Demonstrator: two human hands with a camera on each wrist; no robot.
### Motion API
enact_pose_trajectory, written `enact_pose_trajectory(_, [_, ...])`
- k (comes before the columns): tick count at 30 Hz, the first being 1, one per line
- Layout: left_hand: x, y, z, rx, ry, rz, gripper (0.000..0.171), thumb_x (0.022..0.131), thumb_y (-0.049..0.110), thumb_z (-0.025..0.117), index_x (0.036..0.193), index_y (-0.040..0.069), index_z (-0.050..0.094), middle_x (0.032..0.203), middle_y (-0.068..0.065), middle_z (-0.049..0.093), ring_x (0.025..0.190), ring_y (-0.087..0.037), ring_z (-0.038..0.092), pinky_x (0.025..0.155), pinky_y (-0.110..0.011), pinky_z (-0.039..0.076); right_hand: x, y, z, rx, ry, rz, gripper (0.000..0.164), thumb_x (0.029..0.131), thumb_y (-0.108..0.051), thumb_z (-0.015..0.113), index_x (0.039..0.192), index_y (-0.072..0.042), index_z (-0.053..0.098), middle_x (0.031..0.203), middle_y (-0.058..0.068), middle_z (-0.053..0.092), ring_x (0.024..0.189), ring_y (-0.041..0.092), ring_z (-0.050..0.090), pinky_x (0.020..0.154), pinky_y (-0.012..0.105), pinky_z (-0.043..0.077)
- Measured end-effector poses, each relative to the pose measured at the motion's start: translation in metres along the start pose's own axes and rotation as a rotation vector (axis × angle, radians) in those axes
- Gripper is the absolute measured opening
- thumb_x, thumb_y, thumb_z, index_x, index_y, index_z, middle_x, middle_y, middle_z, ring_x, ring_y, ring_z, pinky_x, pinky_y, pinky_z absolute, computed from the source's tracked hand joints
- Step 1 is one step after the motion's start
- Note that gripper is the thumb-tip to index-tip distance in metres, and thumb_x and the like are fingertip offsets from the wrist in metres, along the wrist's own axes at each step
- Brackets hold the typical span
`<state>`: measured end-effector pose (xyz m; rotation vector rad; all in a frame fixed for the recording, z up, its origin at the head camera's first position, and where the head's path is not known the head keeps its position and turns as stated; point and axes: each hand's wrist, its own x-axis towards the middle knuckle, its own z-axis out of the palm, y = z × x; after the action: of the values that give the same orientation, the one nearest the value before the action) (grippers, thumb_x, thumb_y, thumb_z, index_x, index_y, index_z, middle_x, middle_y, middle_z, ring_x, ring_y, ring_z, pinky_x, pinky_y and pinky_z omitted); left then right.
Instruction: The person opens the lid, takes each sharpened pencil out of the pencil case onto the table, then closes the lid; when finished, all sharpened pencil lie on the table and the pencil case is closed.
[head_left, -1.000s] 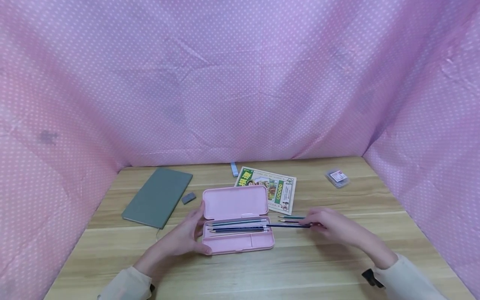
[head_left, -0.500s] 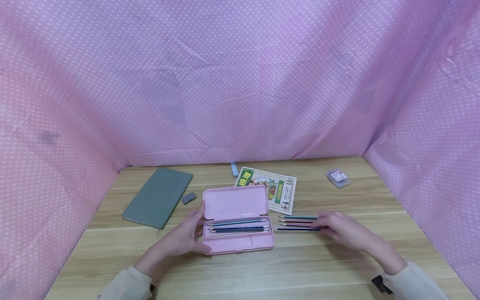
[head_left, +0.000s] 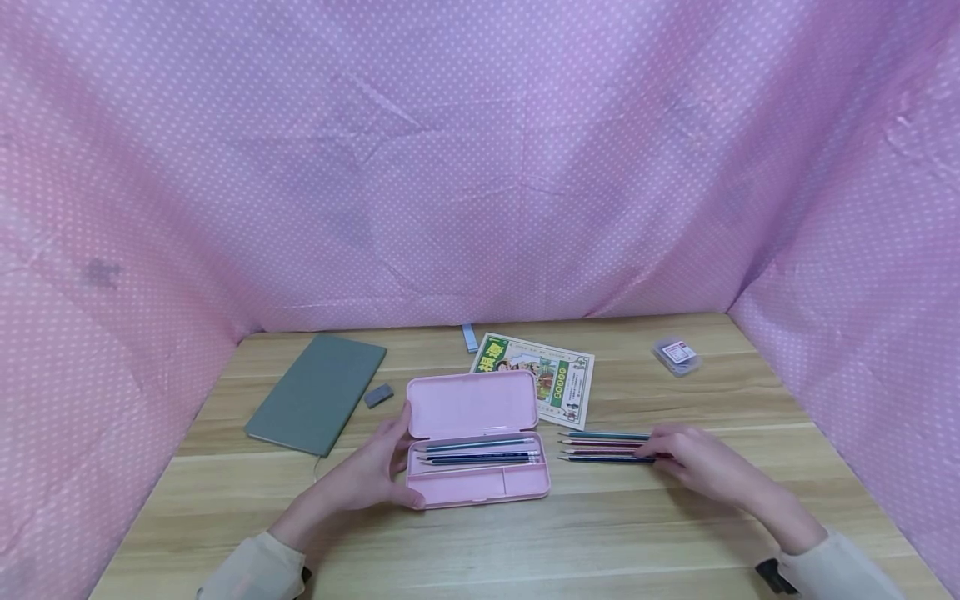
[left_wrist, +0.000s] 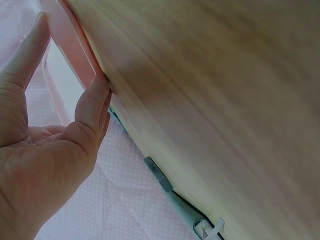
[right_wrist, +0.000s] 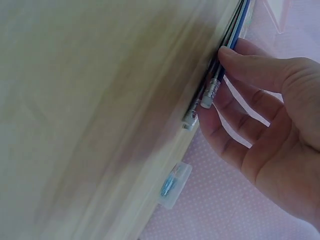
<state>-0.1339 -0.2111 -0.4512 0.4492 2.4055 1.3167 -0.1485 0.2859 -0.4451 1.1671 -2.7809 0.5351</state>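
A pink pencil case [head_left: 477, 492] lies open on the table with its lid [head_left: 472, 404] tipped back. Several pencils [head_left: 480, 457] lie in its long compartment, and the two front compartments hold nothing visible. My left hand [head_left: 367, 471] holds the case at its left end, thumb at the front corner and fingers toward the back. To the right of the case, several more pencils [head_left: 600, 443] lie side by side on the table. My right hand [head_left: 701, 462] pinches a dark blue pencil [right_wrist: 214, 87] near its eraser end, at the front of that row.
A green notebook [head_left: 318, 392] lies at the left, with a grey eraser [head_left: 378, 395] beside it. Behind the case are a printed booklet [head_left: 573, 387], partly under the lid, and a light blue strip [head_left: 469, 337]. A small clear box [head_left: 677, 357] sits at the back right.
My right hand has moved right with the dark blue pencil, from over the case's right edge to the front of the row of pencils. My left hand has stayed on the case.
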Motion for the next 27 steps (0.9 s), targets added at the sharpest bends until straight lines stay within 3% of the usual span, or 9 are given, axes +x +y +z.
enact_pose_trajectory(8, [0.0002, 0.0000, -0.0001, -0.018, 0.000, -0.010, 0.139, 0.067, 0.019, 0.096, 0.163, 0.011, -0.004, 0.161, -0.024, 0.013, 0.140, -0.037, 0.041, 0.109, -0.041, 0.045, -0.0010, 0.0041, 0.0015, -0.001, -0.005, 0.025, 0.034, 0.077, 0.009, 0.078, 0.102, -0.013, 0.078, 0.095, -0.006, 0.070, 0.085, 0.009, 0.067, 0.072, 0.037, 0.062])
enact_pose_trajectory(16, [0.0002, -0.0002, 0.0006, 0.001, 0.000, -0.006, 0.138, 0.067, 0.021, 0.096, 0.163, 0.009, -0.004, 0.161, -0.025, 0.013, 0.140, -0.038, 0.041, 0.109, -0.041, 0.044, -0.0013, 0.0057, 0.0029, 0.001, 0.024, -0.013, 0.035, 0.076, 0.011, 0.078, 0.101, -0.014, 0.077, 0.094, -0.008, 0.070, 0.085, 0.009, 0.066, 0.071, 0.036, 0.061])
enact_pose_trajectory(27, [-0.0002, -0.0003, 0.0002, 0.009, -0.006, 0.002, 0.139, 0.068, 0.022, 0.095, 0.162, 0.008, -0.006, 0.160, -0.026, 0.015, 0.140, -0.038, 0.041, 0.109, -0.040, 0.044, 0.0024, 0.0023, -0.0009, 0.005, 0.006, 0.011, 0.036, 0.077, 0.010, 0.077, 0.105, -0.012, 0.078, 0.099, -0.004, 0.072, 0.089, 0.012, 0.068, 0.077, 0.039, 0.062])
